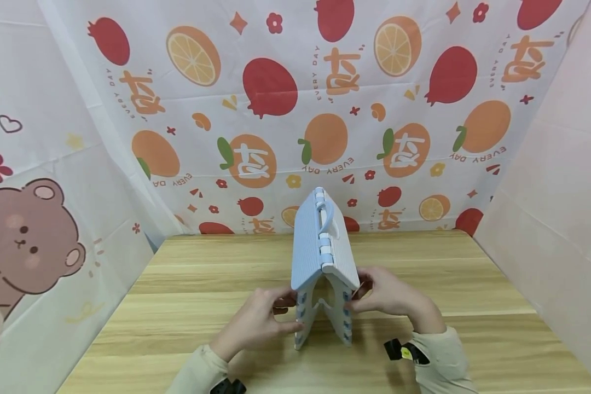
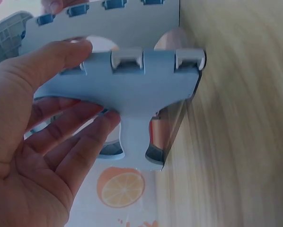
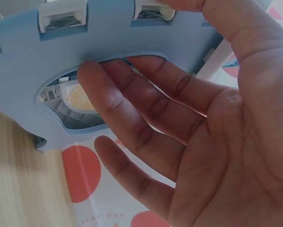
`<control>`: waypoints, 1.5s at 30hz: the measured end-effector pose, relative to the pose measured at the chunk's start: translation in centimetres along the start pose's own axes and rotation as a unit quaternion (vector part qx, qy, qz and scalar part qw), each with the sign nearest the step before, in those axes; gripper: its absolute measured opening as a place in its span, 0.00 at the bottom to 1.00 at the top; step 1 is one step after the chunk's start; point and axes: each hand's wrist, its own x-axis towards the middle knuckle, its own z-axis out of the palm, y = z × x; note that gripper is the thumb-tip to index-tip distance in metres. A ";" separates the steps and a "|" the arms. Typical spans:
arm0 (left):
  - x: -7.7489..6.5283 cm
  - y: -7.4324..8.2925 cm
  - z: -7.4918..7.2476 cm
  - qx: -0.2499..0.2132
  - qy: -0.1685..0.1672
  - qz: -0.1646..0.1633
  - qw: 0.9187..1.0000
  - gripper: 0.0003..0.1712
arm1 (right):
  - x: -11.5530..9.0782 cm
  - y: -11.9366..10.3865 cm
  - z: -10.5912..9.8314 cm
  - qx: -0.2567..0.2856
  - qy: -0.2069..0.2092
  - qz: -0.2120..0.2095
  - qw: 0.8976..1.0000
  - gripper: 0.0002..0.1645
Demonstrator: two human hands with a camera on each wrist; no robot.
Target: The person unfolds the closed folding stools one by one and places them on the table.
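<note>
Both hands have hold of the folding step stool [image 1: 326, 249]. Left hand [image 1: 263, 320] lies along the stool's left side, thumb on the hinged edge of the left leg panel [image 1: 301, 331], fingers bent at its outer face; the grip is narrow and light in appearance. Right hand [image 1: 386, 293] holds the right leg panel [image 1: 339, 314] in like manner from the stool's right side. Pressure cannot be determined.

Location: the stool appears to stand on the wood-grain tabletop [image 1: 187, 328], which extends to either side of it; a fruit-printed cloth [image 1: 295, 54] hangs behind it.

Condition: part-folded. Left top half [image 1: 305, 246] and right top half [image 1: 343, 249] slope down from the stool's ridge, handle [image 1: 330, 213] uppermost; the leg panels are apart at its base.

Progress, in judgement: roughly midway. Panels are separated, but the top is not level, nor is the stool flat. Whether opening or closing is under way cannot be told.
</note>
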 end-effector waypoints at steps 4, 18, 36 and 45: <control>0.0 -0.1 -0.3 0.007 -0.006 0.007 1.000 0.26 | -0.2 0.0 -0.4 0.011 0.000 0.001 1.000 0.26; 0.1 0.1 -0.9 -0.001 -0.016 -0.005 1.000 0.25 | -0.7 0.3 -1.2 0.009 -0.007 0.016 1.000 0.27; -0.1 -0.4 -1.9 0.000 -0.026 -0.010 1.000 0.29 | -1.2 0.4 -1.6 0.025 -0.011 0.020 0.999 0.26; -0.2 -0.5 -2.2 -0.006 -0.038 -0.021 0.999 0.29 | -1.5 0.5 -1.8 0.025 -0.009 0.015 1.000 0.25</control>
